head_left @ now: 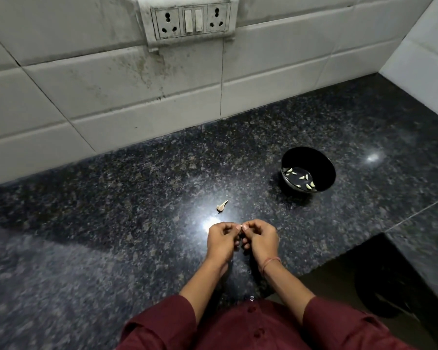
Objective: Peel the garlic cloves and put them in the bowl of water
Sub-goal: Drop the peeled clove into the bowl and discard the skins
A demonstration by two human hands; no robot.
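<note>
My left hand and my right hand are held together just above the dark granite counter, fingers curled. Between their fingertips they pinch a small garlic clove, of which only a pale tip shows. A black bowl stands to the far right of my hands, with water and several peeled cloves floating in it. A scrap of garlic skin or stem lies on the counter just beyond my hands.
A white tiled wall with a switch and socket plate runs behind the counter. The counter edge drops away at the lower right, with a dark floor below. A bright light reflection sits beside my left hand.
</note>
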